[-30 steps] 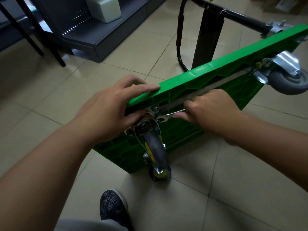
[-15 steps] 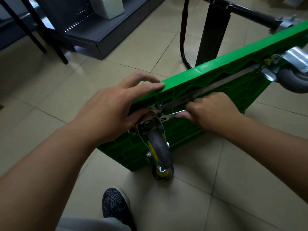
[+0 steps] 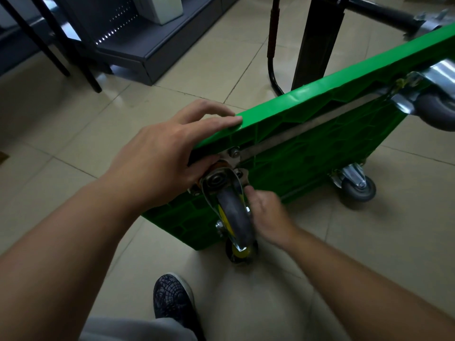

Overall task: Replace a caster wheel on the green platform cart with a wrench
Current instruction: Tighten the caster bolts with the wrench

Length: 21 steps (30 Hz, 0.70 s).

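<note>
The green platform cart [image 3: 307,153] stands tilted on its side, underside toward me. At its near corner a grey caster wheel [image 3: 236,217] with a yellow hub hangs in a metal fork bolted to the cart. My left hand [image 3: 160,156] grips the cart's top edge, fingers laid over it and thumb beneath by the caster plate. Just right of the wheel, my right hand [image 3: 268,217] is blurred, fingers curled, fingertips at the plate's lower bolt. The wrench is hidden inside this hand.
Two more grey casters show on the cart, one low right [image 3: 358,187] and one at the right edge [image 3: 438,107]. The black folded handle [image 3: 379,12] lies behind. A dark shelf base [image 3: 138,45] stands far left. My shoe [image 3: 172,299] rests on the tiled floor.
My right hand swung down from the right of the caster plate to beside the wheel, taking the wrench out of sight. The left hand kept its hold on the cart edge.
</note>
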Each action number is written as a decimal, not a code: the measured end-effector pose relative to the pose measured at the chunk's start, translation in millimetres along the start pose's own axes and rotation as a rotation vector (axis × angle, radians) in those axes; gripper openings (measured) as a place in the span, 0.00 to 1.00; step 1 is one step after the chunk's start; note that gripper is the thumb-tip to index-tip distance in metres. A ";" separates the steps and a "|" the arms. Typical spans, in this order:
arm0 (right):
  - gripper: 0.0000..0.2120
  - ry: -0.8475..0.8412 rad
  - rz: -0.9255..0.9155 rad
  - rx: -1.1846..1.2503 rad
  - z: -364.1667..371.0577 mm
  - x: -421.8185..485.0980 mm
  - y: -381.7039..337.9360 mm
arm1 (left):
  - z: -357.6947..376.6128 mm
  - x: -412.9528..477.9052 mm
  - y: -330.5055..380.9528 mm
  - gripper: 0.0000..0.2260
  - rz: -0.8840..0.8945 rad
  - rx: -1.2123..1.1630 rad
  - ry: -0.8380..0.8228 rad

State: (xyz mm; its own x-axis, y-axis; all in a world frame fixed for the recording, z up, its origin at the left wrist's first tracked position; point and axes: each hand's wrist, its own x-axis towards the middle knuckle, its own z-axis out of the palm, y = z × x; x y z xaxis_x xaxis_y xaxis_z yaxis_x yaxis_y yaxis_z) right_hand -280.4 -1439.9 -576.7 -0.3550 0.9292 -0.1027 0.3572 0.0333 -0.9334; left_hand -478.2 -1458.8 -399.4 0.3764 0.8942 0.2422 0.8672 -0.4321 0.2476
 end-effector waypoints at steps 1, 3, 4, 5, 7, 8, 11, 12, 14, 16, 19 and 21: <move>0.26 -0.023 0.096 0.282 20.3 -5.6 -0.7 | 0.3 -0.1 0.9 0.27 0.003 0.000 0.002; 0.22 -0.021 0.200 0.432 41.8 -10.1 7.1 | 0.9 0.3 0.7 0.28 0.006 0.002 0.009; 0.22 -0.020 0.202 0.356 41.9 -15.2 12.1 | 0.6 0.0 0.7 0.28 0.002 0.002 0.011; 0.23 -0.009 0.170 0.233 33.9 -21.7 18.2 | 0.1 -0.2 0.9 0.28 -0.002 -0.002 0.011; 0.26 -0.010 0.050 -0.117 1.4 -32.5 36.4 | -1.4 0.0 0.4 0.28 -0.004 -0.015 0.013; 0.23 -0.036 0.007 -0.315 -18.1 -36.6 40.1 | -1.5 0.0 0.0 0.27 -0.003 -0.020 0.012; 0.09 -0.091 -0.130 -0.688 -75.7 -34.3 23.7 | -0.3 0.6 -0.9 0.28 -0.003 -0.021 0.012; 0.09 -0.055 -0.258 -0.763 -91.3 -29.7 8.7 | -0.4 0.8 -1.1 0.28 -0.004 -0.020 0.015; 0.11 0.006 -0.518 -0.832 -116.8 -17.9 -22.5 | 0.0 0.6 -1.0 0.28 -0.003 -0.024 0.018; 0.13 0.030 -0.699 -0.892 -133.0 -5.1 -49.0 | 0.0 0.1 -0.9 0.28 0.001 -0.033 0.019; 0.11 0.054 -0.856 -0.992 -144.6 10.9 -72.5 | 0.4 0.8 -0.6 0.28 0.000 -0.038 0.023; 0.10 0.038 -0.914 -1.020 -145.1 18.4 -77.9 | 1.1 1.0 -0.9 0.28 0.000 -0.027 0.023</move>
State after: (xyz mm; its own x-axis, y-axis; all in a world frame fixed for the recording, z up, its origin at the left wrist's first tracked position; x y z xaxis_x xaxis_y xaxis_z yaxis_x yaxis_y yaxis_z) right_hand -189.4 -1372.0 -456.1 -0.7876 0.4391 0.4322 0.4886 0.8725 0.0039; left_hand -478.3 -1457.4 -400.5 0.3681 0.8915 0.2640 0.8582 -0.4351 0.2725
